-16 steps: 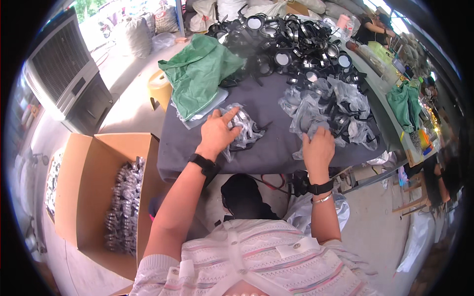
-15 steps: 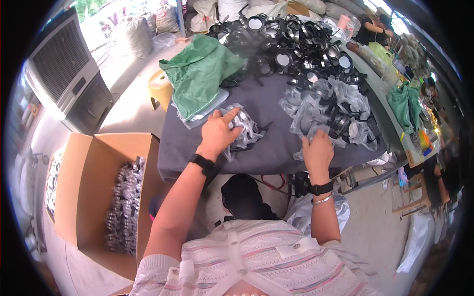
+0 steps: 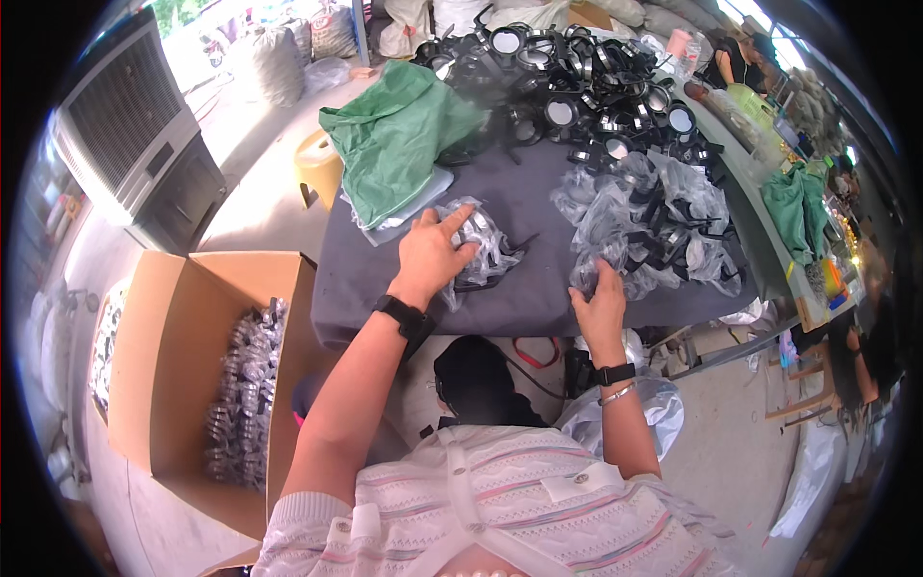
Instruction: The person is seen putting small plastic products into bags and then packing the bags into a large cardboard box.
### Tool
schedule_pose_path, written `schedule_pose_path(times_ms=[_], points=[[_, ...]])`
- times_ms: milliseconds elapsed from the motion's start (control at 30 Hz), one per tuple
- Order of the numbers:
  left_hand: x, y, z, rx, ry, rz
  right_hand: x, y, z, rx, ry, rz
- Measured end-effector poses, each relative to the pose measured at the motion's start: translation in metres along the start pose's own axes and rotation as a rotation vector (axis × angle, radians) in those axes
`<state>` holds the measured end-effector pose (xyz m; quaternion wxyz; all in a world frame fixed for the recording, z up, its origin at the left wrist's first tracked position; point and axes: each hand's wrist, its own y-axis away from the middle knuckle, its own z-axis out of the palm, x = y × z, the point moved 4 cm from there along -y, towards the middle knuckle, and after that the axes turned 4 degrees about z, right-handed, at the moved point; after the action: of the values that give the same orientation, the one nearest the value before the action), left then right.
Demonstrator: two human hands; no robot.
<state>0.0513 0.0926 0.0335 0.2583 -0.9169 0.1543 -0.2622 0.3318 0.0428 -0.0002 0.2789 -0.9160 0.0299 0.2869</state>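
Where the left hand rests: bagged bundle, mid-frame; how closed its grip is, I cannot tell.
Right hand: thumb and forefinger around a bagged piece, right of centre; firmness unclear.
Clean lift: best eased from the bagged heap, snagging nothing.
Since earlier: right hand farther left; left hand on the same bundle.

Clear plastic bags look thin, glossy and crinkled; black parts look smooth, shiny, partly metallic. The surface is matt grey cloth; the box, matt brown cardboard.
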Motion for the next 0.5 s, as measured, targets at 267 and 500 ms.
schedule_pose_path(times_ms=[267, 500], points=[[-0.003, 0.000, 0.001, 0.013, -0.002, -0.009, -0.041, -0.020, -0.009, 0.118, 0.241, -0.535], [-0.003, 0.003, -0.003, 0.016, -0.010, -0.040, -0.131, -0.121, 0.034, -0.198, 0.037, -0.491]])
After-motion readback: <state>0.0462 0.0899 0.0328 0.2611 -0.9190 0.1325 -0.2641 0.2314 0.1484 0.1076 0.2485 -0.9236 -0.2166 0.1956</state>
